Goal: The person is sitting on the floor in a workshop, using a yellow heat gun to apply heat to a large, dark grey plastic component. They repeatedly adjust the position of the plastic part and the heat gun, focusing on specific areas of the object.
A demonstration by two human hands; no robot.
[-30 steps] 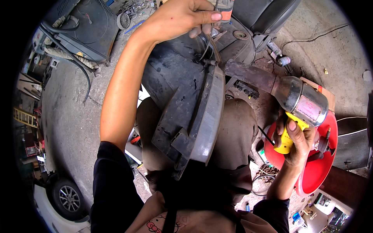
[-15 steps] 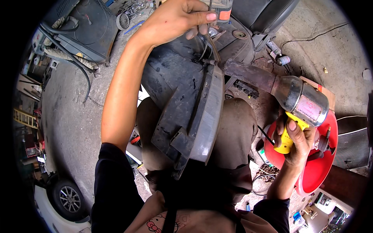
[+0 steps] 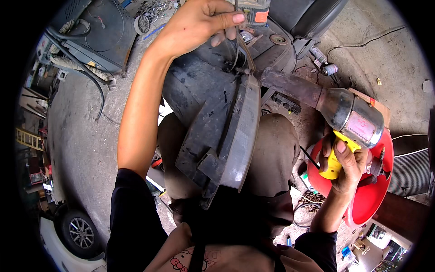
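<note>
My left hand (image 3: 192, 29) is closed at the top, pinching a thin dark rod (image 3: 236, 5) between thumb and fingers. Below the fingers, the rod bends down toward the far end of a black plastic car part (image 3: 204, 131). That part lies across my knees and has a pale grey, lens-like strip (image 3: 240, 136) along its right side. In my right hand (image 3: 346, 165) is a heat gun (image 3: 337, 106), gripped by its yellow handle. Its long brown nozzle points left, with the narrow tip close to the part's far end and the rod; whether they touch, I cannot tell.
Beside my right forearm stands a red basin (image 3: 369, 204) with a metal fitting in it. A black seat (image 3: 312, 18) is at the far right, with spray cans (image 3: 330, 70) below it. A grey machine with hoses (image 3: 95, 41) stands far left, above a car wheel (image 3: 80, 230).
My left hand has shifted slightly left with the rod. The heat gun and my right hand look nearly still, and the plastic part has moved barely, a touch to the left.
</note>
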